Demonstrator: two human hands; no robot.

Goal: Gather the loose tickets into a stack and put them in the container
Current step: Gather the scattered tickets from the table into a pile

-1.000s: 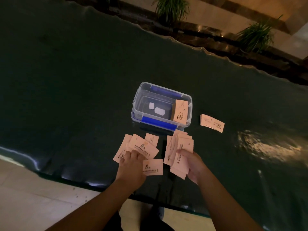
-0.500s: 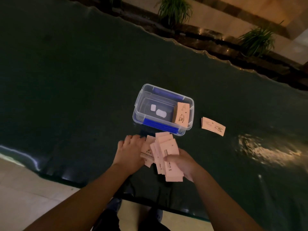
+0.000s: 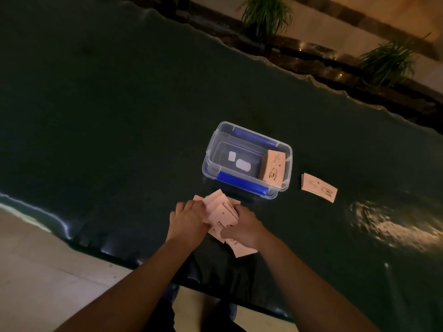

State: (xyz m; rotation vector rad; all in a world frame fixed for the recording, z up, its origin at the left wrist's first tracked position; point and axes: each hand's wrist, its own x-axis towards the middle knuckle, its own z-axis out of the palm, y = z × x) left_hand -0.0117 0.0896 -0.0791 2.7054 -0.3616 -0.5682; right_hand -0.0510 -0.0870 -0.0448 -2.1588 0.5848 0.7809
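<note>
Dim room: dark glossy table (image 3: 119, 111), pale floor (image 3: 48, 271), potted plants (image 3: 266, 15) behind.

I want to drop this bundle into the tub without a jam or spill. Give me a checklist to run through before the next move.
1. Both hands on the tickets: ok, left hand and right hand press from either side.
2. Edges squared: not ok, the tickets fan out and some poke below the right hand.
3. Container open: ok, no lid on it.
4. Room inside: ok, one stack leans at its right end.
5. Nothing left behind: not ok, a small pile lies right of the container.
</note>
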